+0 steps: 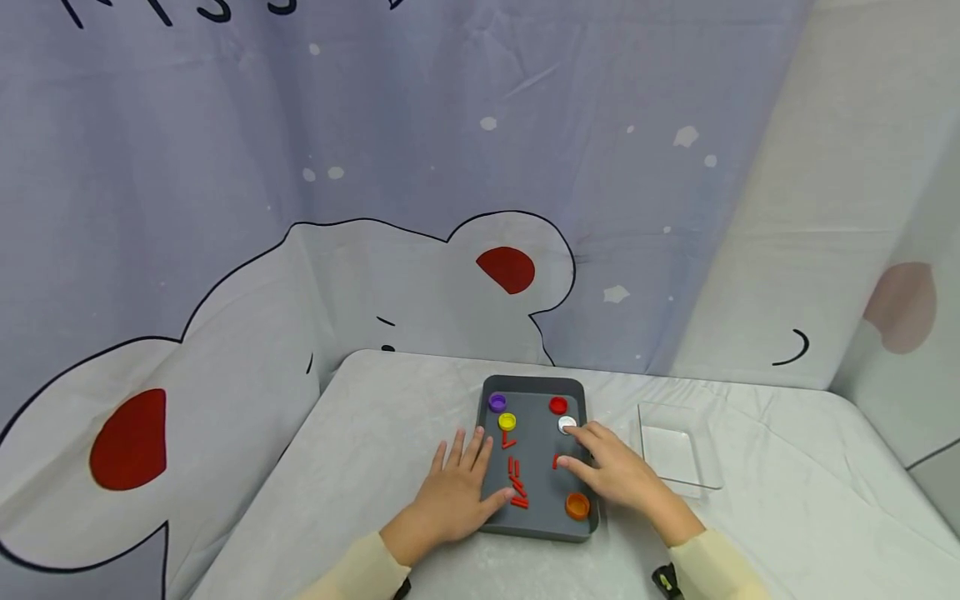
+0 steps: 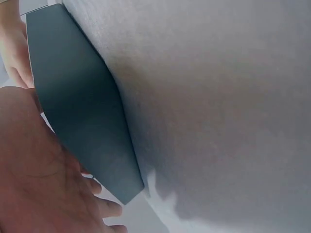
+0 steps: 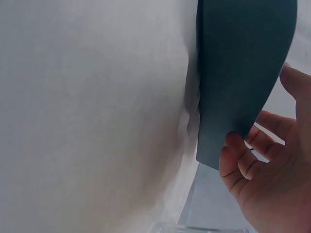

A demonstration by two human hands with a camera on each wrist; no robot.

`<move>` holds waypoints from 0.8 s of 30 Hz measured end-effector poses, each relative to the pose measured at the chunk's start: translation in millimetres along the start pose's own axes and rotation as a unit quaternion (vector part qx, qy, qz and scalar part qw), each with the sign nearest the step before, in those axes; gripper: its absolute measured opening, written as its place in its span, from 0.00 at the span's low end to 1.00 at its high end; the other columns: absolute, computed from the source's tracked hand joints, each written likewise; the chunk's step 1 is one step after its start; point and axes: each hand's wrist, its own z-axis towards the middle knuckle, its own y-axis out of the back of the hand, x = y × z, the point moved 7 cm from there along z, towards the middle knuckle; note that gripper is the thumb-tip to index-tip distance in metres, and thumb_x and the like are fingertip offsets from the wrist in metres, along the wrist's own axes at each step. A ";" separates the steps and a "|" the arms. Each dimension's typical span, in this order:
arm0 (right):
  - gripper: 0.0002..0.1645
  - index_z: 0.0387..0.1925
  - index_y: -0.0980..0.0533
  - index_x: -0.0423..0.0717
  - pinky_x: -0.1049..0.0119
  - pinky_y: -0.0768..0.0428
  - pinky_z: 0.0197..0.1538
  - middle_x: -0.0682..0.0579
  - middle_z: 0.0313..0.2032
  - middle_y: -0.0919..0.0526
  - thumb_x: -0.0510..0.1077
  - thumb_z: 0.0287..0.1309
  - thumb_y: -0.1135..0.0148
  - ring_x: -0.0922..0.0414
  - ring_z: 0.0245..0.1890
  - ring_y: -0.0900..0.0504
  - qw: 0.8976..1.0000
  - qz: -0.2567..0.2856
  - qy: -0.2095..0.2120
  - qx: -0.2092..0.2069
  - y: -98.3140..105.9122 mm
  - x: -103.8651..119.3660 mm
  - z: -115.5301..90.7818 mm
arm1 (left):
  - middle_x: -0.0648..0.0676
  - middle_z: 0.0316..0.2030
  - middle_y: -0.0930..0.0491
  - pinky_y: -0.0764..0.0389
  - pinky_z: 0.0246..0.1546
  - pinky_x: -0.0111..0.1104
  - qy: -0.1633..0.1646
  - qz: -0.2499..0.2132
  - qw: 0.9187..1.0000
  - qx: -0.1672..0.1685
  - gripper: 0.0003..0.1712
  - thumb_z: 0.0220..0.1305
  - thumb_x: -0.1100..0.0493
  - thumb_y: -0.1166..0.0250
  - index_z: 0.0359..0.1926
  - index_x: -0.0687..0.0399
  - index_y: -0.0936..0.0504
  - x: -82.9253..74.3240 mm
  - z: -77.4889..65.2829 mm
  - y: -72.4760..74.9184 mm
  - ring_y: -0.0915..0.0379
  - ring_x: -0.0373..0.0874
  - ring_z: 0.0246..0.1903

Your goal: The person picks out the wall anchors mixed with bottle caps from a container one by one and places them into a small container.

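Observation:
A dark grey tray lies on the cloth, with small round caps and short red sticks in it. My left hand spreads its fingers at the tray's left rim, thumb over the near sticks; its palm shows beside the tray wall. From the right, my right hand reaches over the rim. Its index fingertip is at a white cap, and its thumb tip is beside a lone red stick. In the right wrist view, its outer fingers bend near the tray's outer wall.
Purple and yellow caps stand at the tray's far left, a red cap at far right, an orange cap at near right. Right of the tray is a clear plastic box. A printed curtain hangs behind.

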 end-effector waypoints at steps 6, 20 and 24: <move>0.39 0.66 0.25 0.46 0.49 0.23 0.58 0.50 0.54 0.22 0.65 0.62 0.35 0.54 0.52 0.23 1.000 -0.007 -0.003 0.026 -7.7 0.5 3.6 | 0.59 0.80 0.54 0.55 0.74 0.59 0.008 0.011 1.000 0.008 0.52 0.71 0.25 0.57 0.80 0.56 0.47 -1.5 0.1 -1.9 0.61 0.63 0.78; 0.37 0.58 0.19 0.46 0.54 0.21 0.47 0.52 0.45 0.21 0.57 0.49 0.21 0.58 0.39 0.24 0.997 -0.023 -0.049 0.051 -21.2 -2.4 15.1 | 0.60 0.80 0.55 0.59 0.74 0.59 0.008 0.013 1.000 0.023 0.52 0.71 0.24 0.57 0.80 0.57 0.49 -2.8 2.8 -8.9 0.63 0.61 0.79; 0.34 0.54 0.17 0.45 0.55 0.21 0.45 0.51 0.43 0.20 0.55 0.46 0.19 0.58 0.37 0.24 0.997 -0.039 -0.054 0.040 -22.0 -1.4 18.7 | 0.61 0.80 0.55 0.59 0.74 0.60 0.005 0.009 1.000 0.020 0.52 0.71 0.25 0.56 0.80 0.57 0.47 -4.7 2.2 -6.4 0.63 0.62 0.79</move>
